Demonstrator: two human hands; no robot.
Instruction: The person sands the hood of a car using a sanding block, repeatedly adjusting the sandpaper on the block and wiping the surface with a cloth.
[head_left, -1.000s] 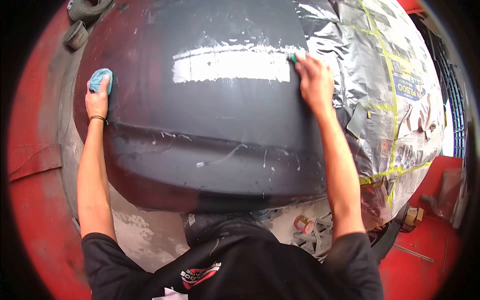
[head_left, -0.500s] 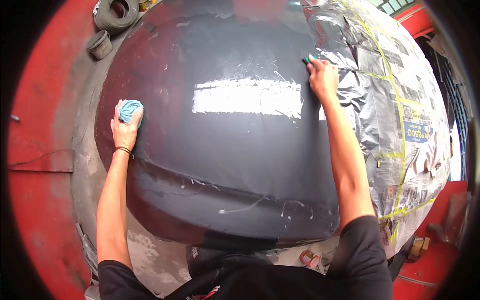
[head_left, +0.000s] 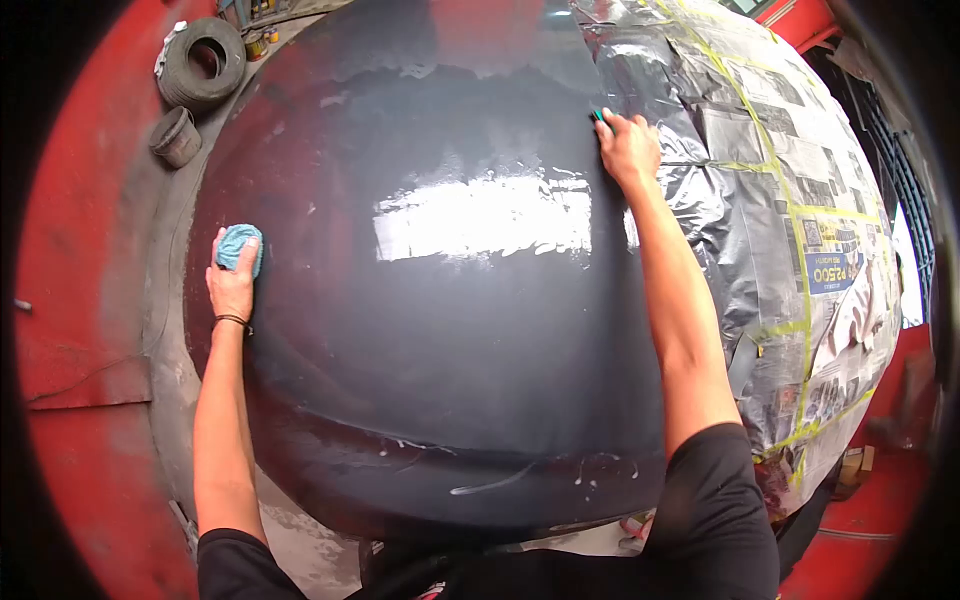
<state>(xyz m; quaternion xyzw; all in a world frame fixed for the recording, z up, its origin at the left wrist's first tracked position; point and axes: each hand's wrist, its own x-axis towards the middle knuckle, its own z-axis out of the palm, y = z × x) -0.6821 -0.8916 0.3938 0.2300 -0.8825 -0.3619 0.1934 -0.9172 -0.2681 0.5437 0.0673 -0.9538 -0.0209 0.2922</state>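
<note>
A dark grey, wet-looking car panel (head_left: pixel 450 340) with a reddish left side curves out in front of me. At its left edge my left hand (head_left: pixel 232 290) is closed round a bunched blue cloth (head_left: pixel 240 248), resting on the panel. My right hand (head_left: pixel 630 152) lies far forward on the panel's right side, by the masked border. Its fingers grip a small flat green piece (head_left: pixel 598 115), mostly hidden under them. A bright reflection and a few white milky streaks (head_left: pixel 490 480) show on the surface.
Newspaper and plastic masking (head_left: pixel 740 130), joined with yellow tape (head_left: pixel 770 165), covers the right side. On the floor at upper left are a tyre (head_left: pixel 203 65) and a dark bucket (head_left: pixel 176 138). A red surface (head_left: pixel 85 300) runs along the left.
The view has shifted, so the panel and floor items sit lower in the picture. Both hands keep their holds; the right hand appears slightly farther forward on the panel.
</note>
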